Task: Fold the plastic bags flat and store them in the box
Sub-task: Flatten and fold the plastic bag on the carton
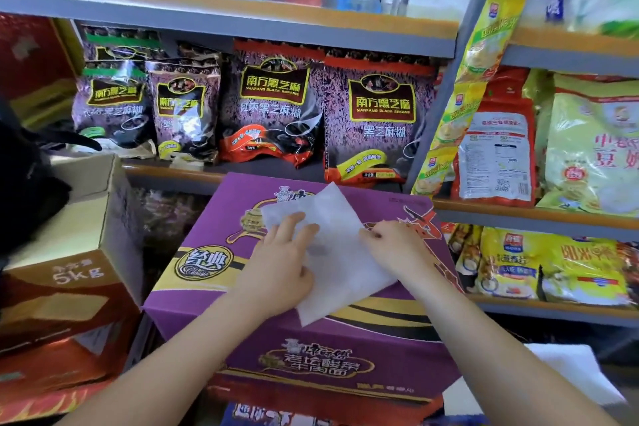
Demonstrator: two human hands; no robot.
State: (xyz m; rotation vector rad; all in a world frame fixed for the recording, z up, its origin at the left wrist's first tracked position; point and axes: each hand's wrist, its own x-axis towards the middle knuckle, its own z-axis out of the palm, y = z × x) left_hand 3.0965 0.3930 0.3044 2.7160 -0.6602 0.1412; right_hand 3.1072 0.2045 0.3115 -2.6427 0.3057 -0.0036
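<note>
Both your arms reach forward over the purple carton [207, 239], where the white plastic bag [337, 252] lies flat on the lid. Your left hand [281, 264] rests on its left edge with fingers spread and straight, pressing down. Your right hand [397, 245] has fingers curled, pinching the right edge. The brown box [69, 273] on the left reads "5kg". Far shelf packs [380, 121] say "NANFANG BLACK SESAME".
</note>
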